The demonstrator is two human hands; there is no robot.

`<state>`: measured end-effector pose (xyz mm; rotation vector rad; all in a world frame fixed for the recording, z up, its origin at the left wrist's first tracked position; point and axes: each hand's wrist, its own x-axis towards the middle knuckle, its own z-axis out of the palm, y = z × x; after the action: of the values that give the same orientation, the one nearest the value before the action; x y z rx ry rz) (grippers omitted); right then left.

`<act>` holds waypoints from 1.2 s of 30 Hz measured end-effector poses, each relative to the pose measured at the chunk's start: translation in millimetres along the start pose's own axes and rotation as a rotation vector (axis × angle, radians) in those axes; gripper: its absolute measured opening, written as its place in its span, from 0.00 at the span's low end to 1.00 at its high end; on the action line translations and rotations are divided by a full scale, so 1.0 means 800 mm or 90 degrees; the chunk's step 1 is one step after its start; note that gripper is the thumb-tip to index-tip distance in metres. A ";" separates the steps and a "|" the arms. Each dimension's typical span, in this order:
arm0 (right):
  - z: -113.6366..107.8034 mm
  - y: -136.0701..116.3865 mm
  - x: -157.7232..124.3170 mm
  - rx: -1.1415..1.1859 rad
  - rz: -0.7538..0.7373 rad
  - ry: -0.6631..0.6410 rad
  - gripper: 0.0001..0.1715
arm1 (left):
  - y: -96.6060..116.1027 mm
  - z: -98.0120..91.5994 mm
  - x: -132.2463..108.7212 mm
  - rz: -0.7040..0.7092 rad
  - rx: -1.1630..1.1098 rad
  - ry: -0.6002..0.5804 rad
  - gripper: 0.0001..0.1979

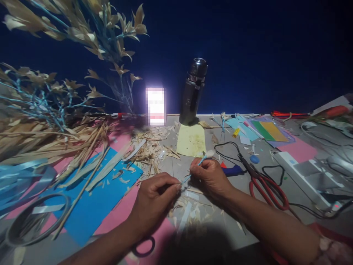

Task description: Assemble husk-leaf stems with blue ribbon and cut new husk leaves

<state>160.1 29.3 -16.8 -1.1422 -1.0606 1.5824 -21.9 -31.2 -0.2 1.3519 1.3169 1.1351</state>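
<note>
My left hand (156,197) and my right hand (209,176) meet over the middle of the table, both pinched on a thin stem wrapped in light blue tape (193,171). A pale dried leaf (210,152) sticks up from the stem's far end, just above my right fingers. Dried husk shavings (150,149) lie scattered under and behind my hands. A blue paper sheet (93,198) and pink sheets (154,235) lie under my left forearm.
Branches of dried leaves on blue-wrapped stems (55,92) fill the left. A dark flask (193,92), a glowing phone (156,106) and a yellow sheet (191,140) stand behind. Red-handled scissors (266,186), black cable, a glue gun (233,170), coloured papers (264,130) and a power strip (303,173) lie right.
</note>
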 end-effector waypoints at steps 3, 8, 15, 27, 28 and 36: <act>-0.001 0.002 -0.001 0.015 0.004 -0.023 0.26 | -0.007 0.000 0.000 -0.090 -0.081 -0.027 0.10; -0.008 0.002 -0.003 0.102 0.089 -0.120 0.24 | -0.018 0.000 0.003 -0.237 -0.244 -0.080 0.13; -0.014 0.009 0.001 0.056 0.006 -0.126 0.16 | -0.018 -0.001 0.003 -0.268 -0.302 -0.089 0.14; -0.004 0.002 -0.002 0.028 -0.011 -0.049 0.21 | -0.007 -0.005 0.000 0.070 0.151 -0.034 0.10; -0.004 0.002 -0.002 0.020 -0.015 -0.048 0.21 | -0.007 -0.004 0.000 0.073 0.157 -0.033 0.10; -0.001 0.004 -0.004 0.038 0.011 -0.014 0.23 | -0.011 0.000 -0.004 0.040 0.142 -0.033 0.12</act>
<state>160.8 25.6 -19.3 -1.0993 -1.0139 1.6333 -23.6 -34.5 -8.5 1.5833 1.4038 1.0109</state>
